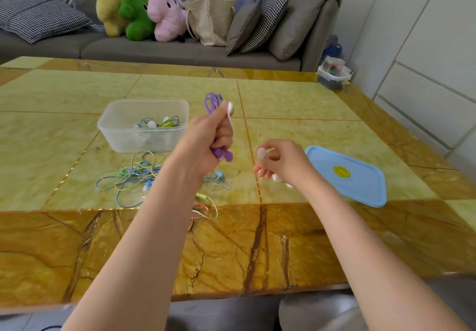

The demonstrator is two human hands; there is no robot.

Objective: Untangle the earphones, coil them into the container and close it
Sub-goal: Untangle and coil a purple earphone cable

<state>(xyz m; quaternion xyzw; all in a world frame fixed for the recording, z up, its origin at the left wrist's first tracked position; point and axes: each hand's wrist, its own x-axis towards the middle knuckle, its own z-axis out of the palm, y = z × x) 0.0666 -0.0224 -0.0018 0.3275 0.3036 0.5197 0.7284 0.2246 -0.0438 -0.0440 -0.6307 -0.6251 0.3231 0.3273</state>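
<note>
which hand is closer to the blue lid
Right. The right hand hovers just left of the blue lid, pinching a white earbud. The left hand is farther left, raised over the table's middle, gripping purple earphones.

Bright, even daylight fills the room, with soft, faint shadows. The glossy table (283, 93) shows glare along its far edge toward 1 o'clock and a pale sheen at centre. Wide-angle distortion bends lines near the edges. The hands at centre look slightly motion-blurred; the picture overall is a little soft.
</note>
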